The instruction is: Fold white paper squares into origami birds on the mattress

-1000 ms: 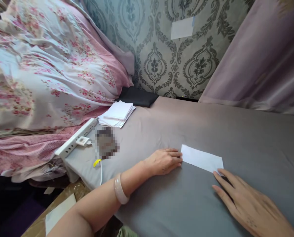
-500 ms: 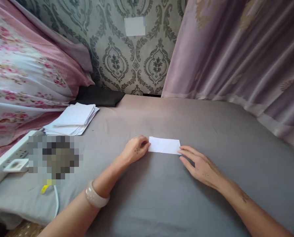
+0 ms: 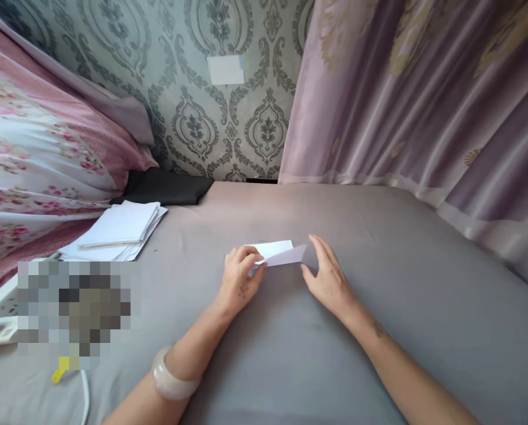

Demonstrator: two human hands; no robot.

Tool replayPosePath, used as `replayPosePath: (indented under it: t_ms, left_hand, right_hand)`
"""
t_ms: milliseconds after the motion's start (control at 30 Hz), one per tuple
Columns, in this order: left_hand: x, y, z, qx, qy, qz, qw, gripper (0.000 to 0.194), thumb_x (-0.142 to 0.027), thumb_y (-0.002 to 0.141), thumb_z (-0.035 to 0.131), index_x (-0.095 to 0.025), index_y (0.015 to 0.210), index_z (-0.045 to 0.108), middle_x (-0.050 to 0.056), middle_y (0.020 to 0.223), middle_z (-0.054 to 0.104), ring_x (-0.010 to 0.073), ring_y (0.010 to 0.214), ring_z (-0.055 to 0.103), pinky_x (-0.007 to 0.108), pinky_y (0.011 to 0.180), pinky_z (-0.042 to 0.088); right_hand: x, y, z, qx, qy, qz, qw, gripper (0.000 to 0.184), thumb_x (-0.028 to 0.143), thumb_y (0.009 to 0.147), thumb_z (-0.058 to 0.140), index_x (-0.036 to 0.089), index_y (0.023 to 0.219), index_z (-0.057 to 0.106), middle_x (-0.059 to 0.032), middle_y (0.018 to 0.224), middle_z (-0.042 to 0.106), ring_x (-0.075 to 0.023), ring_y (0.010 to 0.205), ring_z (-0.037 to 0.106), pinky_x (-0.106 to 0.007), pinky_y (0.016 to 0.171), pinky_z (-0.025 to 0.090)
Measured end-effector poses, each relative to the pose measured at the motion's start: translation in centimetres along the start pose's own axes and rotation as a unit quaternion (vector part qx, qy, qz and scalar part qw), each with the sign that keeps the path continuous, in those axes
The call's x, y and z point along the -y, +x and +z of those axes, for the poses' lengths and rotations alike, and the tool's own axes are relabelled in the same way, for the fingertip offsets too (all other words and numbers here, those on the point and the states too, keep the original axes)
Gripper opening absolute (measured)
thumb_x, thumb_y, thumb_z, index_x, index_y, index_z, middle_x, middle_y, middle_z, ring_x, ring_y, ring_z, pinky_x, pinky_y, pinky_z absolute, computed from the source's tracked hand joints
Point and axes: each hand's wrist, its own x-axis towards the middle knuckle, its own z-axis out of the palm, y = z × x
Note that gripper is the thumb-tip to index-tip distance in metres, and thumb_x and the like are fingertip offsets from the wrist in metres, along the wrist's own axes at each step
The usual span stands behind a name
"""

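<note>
A small white sheet of folded paper [image 3: 285,255] lies at the middle of the grey cloth surface [image 3: 290,348]. Its near flap is lifted at an angle from the part behind it. My left hand [image 3: 241,274] pinches the paper's left end between thumb and fingers. To the right of the paper is my right hand [image 3: 328,274], thumb and fingers apart, holding nothing and close to the flap's right end. A pale bangle [image 3: 173,378] circles my left wrist.
At the left lies a stack of white paper [image 3: 117,227], with a black flat item [image 3: 166,186] behind it. A white power strip [image 3: 0,301], a blurred-out patch and a white cable [image 3: 85,395] are nearer. Curtains [image 3: 379,106] hang at the right.
The paper lay flat as a narrow strip; now its near flap is raised. My left hand has closed over its left end, and my right hand has come off the right end.
</note>
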Motion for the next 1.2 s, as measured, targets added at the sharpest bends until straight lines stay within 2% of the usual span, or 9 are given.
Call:
replayPosePath:
  t_ms: [33,100,233,367,500,700,900,1033,1200]
  left_hand:
    - [-0.4,-0.2,-0.1,-0.010,0.039,0.054,0.998,0.014,-0.022,0.090,0.050,-0.020,0.091,0.063,0.006,0.099,0.066,0.0204,0.092,0.057,0.037,0.085,0.039]
    - [-1.2,-0.6,-0.1,0.005,0.088,0.142,0.986,0.017,-0.018,0.092,0.046,-0.019,0.096,0.062,0.006,0.096,0.068,0.0199,0.089,0.057,0.038,0.085,0.036]
    - [-2.7,-1.4,0.2,0.044,0.109,0.213,0.970,0.019,-0.018,0.094,0.043,-0.019,0.103,0.059,0.005,0.095,0.069,0.0196,0.088,0.057,0.039,0.087,0.033]
    - [-2.0,-1.4,0.2,0.107,0.094,0.195,0.970,0.039,-0.036,0.088,0.057,-0.019,0.123,0.052,0.011,0.123,0.063,0.0285,0.116,0.050,0.047,0.099,0.026]
    - [0.0,-0.9,0.2,0.145,0.125,0.191,0.963,0.049,-0.007,0.083,0.049,-0.023,0.129,0.051,0.007,0.136,0.056,0.0312,0.130,0.040,0.054,0.107,0.017]
    - [1.0,0.2,0.4,0.146,0.134,0.249,0.948,0.052,0.000,0.083,0.045,-0.029,0.124,0.057,0.004,0.147,0.045,0.0309,0.138,0.031,0.054,0.107,0.019]
    - [0.1,-0.3,-0.9,0.158,0.093,0.268,0.946,0.033,-0.002,0.082,0.045,-0.021,0.102,0.064,0.006,0.134,0.059,0.0273,0.133,0.041,0.052,0.107,0.021]
    - [-0.3,-0.7,-1.3,0.191,0.040,0.250,0.948,0.026,-0.006,0.079,0.049,-0.019,0.097,0.062,0.010,0.121,0.066,0.0256,0.118,0.056,0.051,0.107,0.025]
    - [-0.4,-0.5,-0.8,0.245,-0.028,0.154,0.957,0.023,-0.012,0.081,0.052,-0.019,0.100,0.063,0.007,0.100,0.071,0.0217,0.092,0.063,0.041,0.090,0.042]
  right_hand:
    - [0.5,0.1,-0.1,-0.018,-0.030,-0.062,0.997,0.060,0.014,0.084,0.052,0.023,0.142,0.038,-0.0148,0.142,0.043,-0.0287,0.130,0.043,-0.049,0.103,0.042]
    - [1.6,-0.1,-0.4,-0.027,-0.089,-0.161,0.983,0.052,0.010,0.085,0.051,0.027,0.134,0.050,-0.0131,0.134,0.047,-0.0285,0.123,0.046,-0.048,0.098,0.044]
    - [2.5,-0.9,-0.9,-0.007,-0.161,-0.234,0.959,0.029,0.007,0.088,0.051,0.025,0.100,0.070,-0.0094,0.109,0.062,-0.0231,0.100,0.055,-0.039,0.084,0.046]
    - [0.5,-1.6,-1.7,0.015,-0.128,-0.232,0.964,0.031,0.003,0.088,0.045,0.021,0.095,0.069,-0.0088,0.102,0.065,-0.0209,0.097,0.058,-0.037,0.083,0.047]
    - [-1.8,-2.5,-2.7,0.056,-0.039,-0.232,0.970,0.037,-0.001,0.089,0.039,0.020,0.097,0.068,-0.0093,0.104,0.065,-0.0180,0.101,0.059,-0.034,0.084,0.051]
    - [-2.7,-3.1,-3.3,0.076,0.045,-0.239,0.967,0.035,0.004,0.091,0.041,0.023,0.100,0.069,-0.0086,0.114,0.066,-0.0187,0.117,0.057,-0.039,0.096,0.050]
    - [-3.2,-2.8,-3.2,0.049,-0.028,-0.249,0.967,0.029,0.009,0.091,0.047,0.024,0.099,0.070,-0.0083,0.109,0.069,-0.0203,0.108,0.060,-0.044,0.093,0.050]
    - [-3.0,-3.4,-3.3,0.097,-0.042,-0.234,0.966,0.032,0.006,0.090,0.044,0.024,0.102,0.068,-0.0076,0.106,0.069,-0.0199,0.103,0.061,-0.042,0.089,0.051]
    - [-2.2,-3.9,-3.4,0.152,-0.010,-0.125,0.980,0.030,0.013,0.089,0.050,0.023,0.115,0.062,-0.0079,0.108,0.067,-0.0204,0.097,0.061,-0.037,0.082,0.053]
